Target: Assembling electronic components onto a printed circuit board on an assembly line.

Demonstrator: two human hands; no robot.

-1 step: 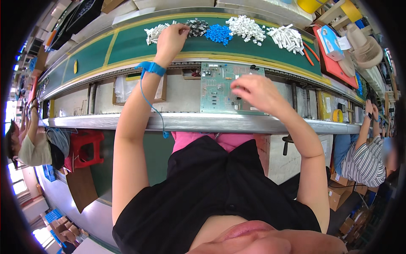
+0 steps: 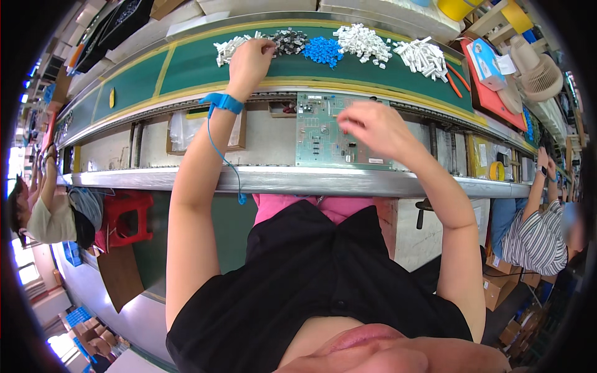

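Observation:
My left hand [image 2: 250, 65], with a blue wrist strap [image 2: 222, 101], reaches over the far bench between a pile of white pieces [image 2: 227, 50] and a pile of black and grey pieces [image 2: 288, 42]. Its fingertips are drawn together beside the dark pile; what they hold, if anything, is hidden. Over the right part of a green circuit board [image 2: 309, 133] hovers my right hand [image 2: 380, 129], fingers curled and thumb close to them. I cannot make out what lies between them. Small components dot the board, and the hand covers part of it.
Blue pieces [image 2: 322, 51], white blocks [image 2: 362, 45] and long white parts [image 2: 420, 57] lie farther right. Beyond them are orange-handled pliers [image 2: 456, 81] and a fan [image 2: 540, 73]. A metal rail [image 2: 280, 179] runs along the near edge. Co-workers sit at both sides.
My right hand has shifted slightly away from me over the board, uncovering a white part near its front edge. My left hand has barely moved.

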